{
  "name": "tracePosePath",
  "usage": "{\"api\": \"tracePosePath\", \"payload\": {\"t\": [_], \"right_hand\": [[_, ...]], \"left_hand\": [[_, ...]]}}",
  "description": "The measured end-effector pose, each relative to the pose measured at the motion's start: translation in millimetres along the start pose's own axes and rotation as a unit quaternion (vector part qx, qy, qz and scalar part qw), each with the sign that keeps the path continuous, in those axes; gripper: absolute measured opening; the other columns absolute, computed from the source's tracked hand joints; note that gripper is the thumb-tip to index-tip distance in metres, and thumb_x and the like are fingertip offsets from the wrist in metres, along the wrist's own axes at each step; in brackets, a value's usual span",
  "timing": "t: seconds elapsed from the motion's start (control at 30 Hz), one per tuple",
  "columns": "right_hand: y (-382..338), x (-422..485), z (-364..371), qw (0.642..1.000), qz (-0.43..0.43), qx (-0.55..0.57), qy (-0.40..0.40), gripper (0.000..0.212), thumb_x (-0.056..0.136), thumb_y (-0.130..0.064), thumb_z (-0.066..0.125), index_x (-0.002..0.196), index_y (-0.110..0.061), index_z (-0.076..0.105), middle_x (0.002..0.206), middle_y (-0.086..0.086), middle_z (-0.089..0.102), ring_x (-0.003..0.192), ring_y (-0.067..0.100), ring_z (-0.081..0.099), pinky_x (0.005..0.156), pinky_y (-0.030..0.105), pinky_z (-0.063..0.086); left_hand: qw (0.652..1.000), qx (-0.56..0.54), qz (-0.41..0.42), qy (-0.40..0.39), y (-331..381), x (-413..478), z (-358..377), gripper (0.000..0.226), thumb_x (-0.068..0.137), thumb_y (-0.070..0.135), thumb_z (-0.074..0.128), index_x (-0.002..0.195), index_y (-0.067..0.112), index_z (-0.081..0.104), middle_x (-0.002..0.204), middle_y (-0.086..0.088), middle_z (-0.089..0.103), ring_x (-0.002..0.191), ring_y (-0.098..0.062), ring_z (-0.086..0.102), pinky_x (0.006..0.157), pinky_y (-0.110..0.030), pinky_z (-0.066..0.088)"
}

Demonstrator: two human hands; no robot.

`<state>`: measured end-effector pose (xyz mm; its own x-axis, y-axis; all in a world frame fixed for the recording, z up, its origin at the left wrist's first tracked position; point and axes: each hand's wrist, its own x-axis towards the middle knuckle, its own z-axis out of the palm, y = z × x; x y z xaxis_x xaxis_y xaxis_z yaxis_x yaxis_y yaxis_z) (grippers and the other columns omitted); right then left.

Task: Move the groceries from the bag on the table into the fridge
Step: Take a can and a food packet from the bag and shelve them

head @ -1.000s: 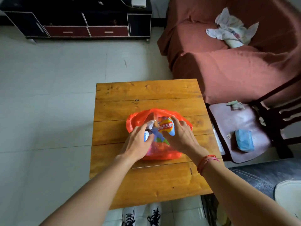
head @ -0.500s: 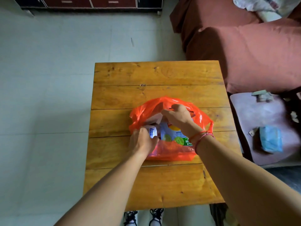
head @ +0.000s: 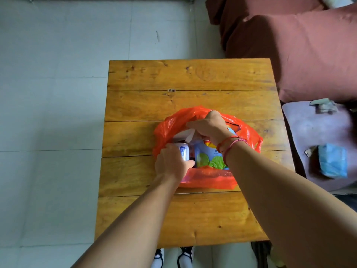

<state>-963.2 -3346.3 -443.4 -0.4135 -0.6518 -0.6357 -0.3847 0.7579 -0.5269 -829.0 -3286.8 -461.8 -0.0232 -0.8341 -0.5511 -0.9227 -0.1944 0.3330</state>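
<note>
Here, the white can (head: 183, 151) with blue print stands in the near-left of the open orange bag (head: 208, 176), the left hand (head: 171, 163) wrapped round it with fingers and thumb. Just right of that hand lies a blue snack packet (head: 206, 155), partly under the right wrist. The right hand (head: 209, 126) curls over something white at the bag's far rim; whether it grips I cannot tell. The bag rests on the wooden tabletop (head: 183, 78).
</note>
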Motion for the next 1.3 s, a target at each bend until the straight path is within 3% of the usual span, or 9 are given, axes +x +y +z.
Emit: {"api": "tracePosePath", "payload": {"t": [0.13, 0.27, 0.47, 0.63, 0.83, 0.97, 1.1, 1.23, 1.3], "right_hand": [[-3, -10, -8, 1.0, 0.007, -0.013, 0.005, 0.04, 0.071, -0.029, 0.088, 0.06, -0.013, 0.053, 0.066, 0.006, 0.061, 0.067, 0.023, 0.062, 0.06, 0.034, 0.054], [-3, -21, -19, 1.0, 0.017, 0.005, 0.006, 0.044, 0.061, -0.035, 0.094, 0.067, -0.011, 0.057, 0.074, 0.01, 0.067, 0.077, 0.027, 0.073, 0.073, 0.042, 0.063], [4, -46, -45, 0.998, 0.037, 0.052, 0.022, 0.044, 0.063, -0.032, 0.091, 0.087, 0.001, 0.074, 0.072, 0.01, 0.07, 0.065, 0.024, 0.071, 0.068, 0.042, 0.064], [7, -72, -73, 0.994, 0.032, 0.093, 0.045, 0.018, 0.061, -0.019, 0.083, 0.062, -0.011, 0.067, 0.063, 0.01, 0.068, 0.059, 0.026, 0.07, 0.064, 0.044, 0.063], [-7, -126, -119, 0.983, -0.014, 0.166, 0.08, 0.037, 0.058, -0.011, 0.081, 0.088, -0.016, 0.059, 0.085, 0.012, 0.069, 0.071, 0.028, 0.068, 0.067, 0.055, 0.062], [-22, -169, -154, 0.968, -0.049, 0.221, 0.108, 0.047, 0.067, -0.004, 0.081, 0.108, -0.017, 0.062, 0.084, 0.007, 0.065, 0.063, 0.019, 0.061, 0.068, 0.049, 0.062], [-42, -220, -191, 0.956, -0.091, 0.242, 0.139, 0.039, 0.066, -0.002, 0.081, 0.097, -0.022, 0.068, 0.089, 0.005, 0.069, 0.07, 0.019, 0.064, 0.072, 0.048, 0.063], [-65, -279, -223, 0.943, -0.149, 0.257, 0.152, 0.04, 0.07, 0.007, 0.078, 0.101, -0.017, 0.068, 0.087, 0.007, 0.067, 0.061, 0.017, 0.062, 0.048, 0.028, 0.056], [-77, -307, -235, 0.936, -0.177, 0.258, 0.159, 0.045, 0.072, 0.009, 0.076, 0.105, -0.019, 0.068, 0.086, 0.007, 0.067, 0.054, 0.013, 0.06, 0.043, 0.024, 0.052]], "left_hand": [[1.0, -0.027, -0.006, -0.009, 0, 0, 1, 0.07, 0.07, 0.04, 0.081, 0.12, 0.002, 0.051, 0.117, -0.013, 0.063, 0.108, -0.032, 0.062, 0.081, -0.035, 0.049], [0.999, -0.047, -0.001, -0.008, -2, -6, 1, 0.067, 0.073, 0.038, 0.079, 0.122, 0.003, 0.049, 0.12, -0.013, 0.062, 0.109, -0.033, 0.06, 0.084, -0.036, 0.047], [0.996, -0.088, 0.009, 0.012, -1, -26, -8, 0.063, 0.073, 0.032, 0.081, 0.118, 0.005, 0.046, 0.12, -0.016, 0.061, 0.109, -0.038, 0.06, 0.084, -0.038, 0.046], [0.984, -0.159, 0.058, 0.052, 2, -40, -28, 0.057, 0.066, 0.023, 0.082, 0.112, 0.007, 0.052, 0.111, -0.014, 0.066, 0.102, -0.036, 0.062, 0.074, -0.032, 0.044], [0.961, -0.229, 0.129, 0.082, 19, -63, -68, 0.061, 0.062, 0.019, 0.089, 0.113, 0.008, 0.056, 0.107, -0.008, 0.067, 0.099, -0.028, 0.063, 0.076, -0.033, 0.049], [0.948, -0.254, 0.162, 0.102, 36, -89, -110, 0.049, 0.06, 0.025, 0.089, 0.099, 0.011, 0.062, 0.094, -0.005, 0.069, 0.086, -0.027, 0.065, 0.068, -0.033, 0.048], [0.93, -0.28, 0.209, 0.113, 47, -119, -164, 0.043, 0.06, 0.024, 0.09, 0.092, 0.021, 0.061, 0.088, 0.0, 0.07, 0.074, -0.019, 0.063, 0.059, -0.029, 0.047], [0.903, -0.305, 0.267, 0.143, 55, -156, -221, 0.049, 0.063, 0.02, 0.09, 0.097, 0.027, 0.056, 0.087, 0.007, 0.066, 0.08, -0.019, 0.067, 0.069, -0.041, 0.059], [0.891, -0.305, 0.3, 0.154, 59, -174, -249, 0.049, 0.067, 0.018, 0.089, 0.104, 0.024, 0.058, 0.09, 0.008, 0.065, 0.082, -0.018, 0.066, 0.068, -0.037, 0.059]]}}
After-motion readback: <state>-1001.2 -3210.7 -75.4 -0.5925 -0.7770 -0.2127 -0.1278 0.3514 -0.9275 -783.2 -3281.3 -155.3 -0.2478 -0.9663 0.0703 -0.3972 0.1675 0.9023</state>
